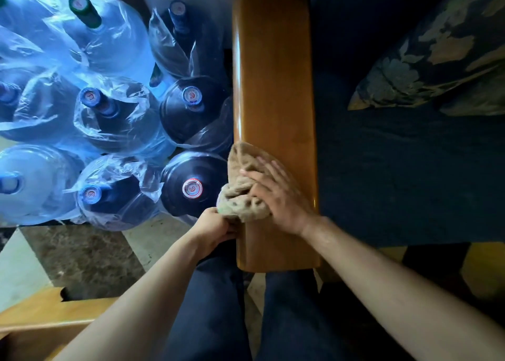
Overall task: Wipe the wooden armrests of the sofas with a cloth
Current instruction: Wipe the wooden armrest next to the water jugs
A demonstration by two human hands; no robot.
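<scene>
A long glossy wooden armrest (273, 73) runs away from me up the middle of the view. A crumpled beige cloth (240, 194) lies over its left edge near the front end. My right hand (276, 194) presses flat on the cloth, fingers spread toward the left. My left hand (213, 228) pinches the cloth's lower corner at the armrest's left side, fingers closed on it.
Several large water jugs (191, 188) wrapped in clear plastic stand tight against the armrest's left side. A dark blue sofa seat (404, 169) with a flowered cushion (437, 60) lies to the right. Another wooden edge (41, 317) sits at lower left on the marble floor (82, 254).
</scene>
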